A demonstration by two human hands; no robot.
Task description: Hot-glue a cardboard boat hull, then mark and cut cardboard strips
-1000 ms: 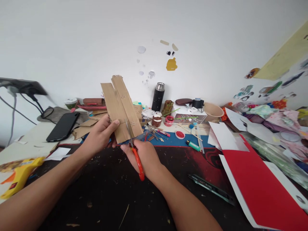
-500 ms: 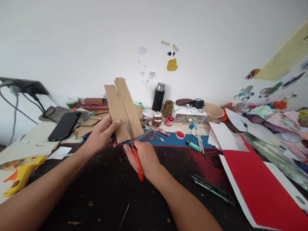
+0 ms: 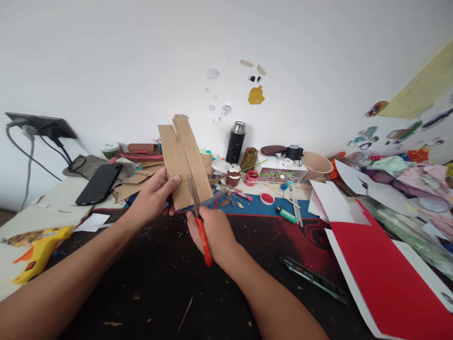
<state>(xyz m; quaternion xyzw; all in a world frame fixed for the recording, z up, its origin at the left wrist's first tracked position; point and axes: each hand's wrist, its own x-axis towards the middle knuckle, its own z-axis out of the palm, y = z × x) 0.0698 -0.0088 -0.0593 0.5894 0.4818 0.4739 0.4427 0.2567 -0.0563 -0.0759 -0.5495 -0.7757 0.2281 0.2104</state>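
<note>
A creased piece of brown cardboard [image 3: 177, 160] is held up above the desk, tilted, with a slit running down from its top edge. My left hand [image 3: 157, 191] pinches its lower left side, thumb on the front face and the other fingers partly hidden behind. Red-handled scissors [image 3: 204, 241] are in my right hand [image 3: 214, 231], whose fingers wrap round the handles. Their metal blades lie at the cardboard's lower edge, pointing up along it. One blade shows on the front face; whether the other is behind, I cannot see.
A yellow glue gun [image 3: 44, 250] and a black phone [image 3: 99, 184] lie on the left. Right of my hands are a utility knife [image 3: 313, 278] and red card [image 3: 385, 274]. Behind stand a black thermos [image 3: 236, 144], paint jars [image 3: 251, 177] and a green-capped tube [image 3: 286, 215].
The whole view has shifted slightly, so most things sit a little further right. The scissor blades look slightly closer together on the cardboard. Both hands keep their hold.
</note>
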